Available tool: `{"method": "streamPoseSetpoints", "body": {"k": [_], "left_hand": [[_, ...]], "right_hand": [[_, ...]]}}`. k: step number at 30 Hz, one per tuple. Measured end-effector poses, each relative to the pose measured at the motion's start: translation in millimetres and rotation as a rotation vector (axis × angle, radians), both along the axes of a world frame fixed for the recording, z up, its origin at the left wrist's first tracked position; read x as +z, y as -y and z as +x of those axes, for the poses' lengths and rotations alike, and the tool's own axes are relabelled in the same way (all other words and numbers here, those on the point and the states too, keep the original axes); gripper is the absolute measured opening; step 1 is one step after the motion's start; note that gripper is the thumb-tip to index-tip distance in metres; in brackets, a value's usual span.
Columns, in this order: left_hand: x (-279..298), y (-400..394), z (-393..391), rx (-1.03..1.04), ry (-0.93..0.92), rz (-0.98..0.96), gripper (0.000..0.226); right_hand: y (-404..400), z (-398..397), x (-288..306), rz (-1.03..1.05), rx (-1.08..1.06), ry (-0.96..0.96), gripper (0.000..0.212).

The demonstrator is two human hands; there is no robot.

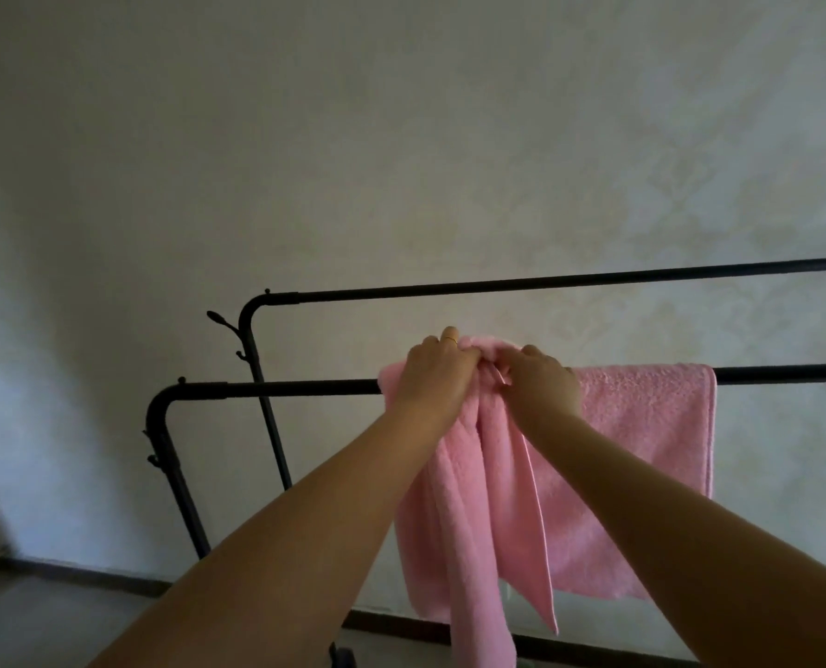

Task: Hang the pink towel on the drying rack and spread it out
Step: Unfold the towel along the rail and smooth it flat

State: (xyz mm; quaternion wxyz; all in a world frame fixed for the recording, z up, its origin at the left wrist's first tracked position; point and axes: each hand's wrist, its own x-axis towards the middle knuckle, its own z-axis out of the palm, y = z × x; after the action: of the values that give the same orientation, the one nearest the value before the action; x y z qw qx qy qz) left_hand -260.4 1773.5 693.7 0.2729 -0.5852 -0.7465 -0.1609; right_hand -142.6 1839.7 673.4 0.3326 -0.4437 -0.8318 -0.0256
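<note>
The pink towel (642, 436) hangs over the near bar of the black drying rack (276, 389). Its right part lies flat over the bar; its left part is bunched into hanging folds. My left hand (435, 373) grips the bunched top of the towel at the bar, a ring on one finger. My right hand (543, 380) grips the same bunch just to the right, the two hands touching. The fingertips are hidden in the cloth.
A second, higher rack bar (546, 282) runs behind, close to the pale patterned wall (401, 137). The rack's left uprights carry small hooks (220, 320). A dark skirting board (88, 573) meets the floor at the bottom left.
</note>
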Motion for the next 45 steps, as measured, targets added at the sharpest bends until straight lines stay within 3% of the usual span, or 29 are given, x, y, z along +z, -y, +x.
{"method": "streamPoseSetpoints", "body": {"k": [6,13,16,19,22,30,35,41,45], "left_hand": [[4.2,19.9,-51.4,0.126,-0.185,-0.038,0.031],[-20.6,49.1,-107.9,0.177,-0.036,-0.038,0.030],[-20.8,43.7,-107.2,0.176,-0.063,-0.031,0.030],[-12.3,36.6,-98.9,0.182,-0.010,0.011,0.032],[-8.0,30.0,-92.1,0.146,0.056,-0.004,0.037],[-14.3,27.9,-95.3,0.128,0.014,0.002,0.029],[-15.3,42.6,-130.4,0.199,-0.020,-0.049,0.026],[-10.7,58.9,-172.8,0.266,-0.023,-0.103,0.031],[-15.8,79.9,-213.8,0.276,-0.026,-0.101,0.039]], "right_hand": [[0.8,-9.2,9.3,-0.021,-0.159,0.151,0.018],[9.7,-21.9,15.2,-0.083,-0.213,0.143,0.021],[15.9,-38.0,21.9,-0.064,-0.150,0.063,0.035],[23.4,-58.0,20.5,0.045,0.002,0.121,0.029],[25.6,-74.0,15.5,-0.077,0.061,0.199,0.028],[24.1,-72.4,10.0,0.032,-0.070,0.347,0.012],[29.8,-73.2,2.8,0.116,-0.088,0.366,0.034],[25.6,-87.1,7.4,0.006,-0.178,0.421,0.018],[26.5,-92.2,9.4,-0.032,-0.238,0.407,0.020]]}}
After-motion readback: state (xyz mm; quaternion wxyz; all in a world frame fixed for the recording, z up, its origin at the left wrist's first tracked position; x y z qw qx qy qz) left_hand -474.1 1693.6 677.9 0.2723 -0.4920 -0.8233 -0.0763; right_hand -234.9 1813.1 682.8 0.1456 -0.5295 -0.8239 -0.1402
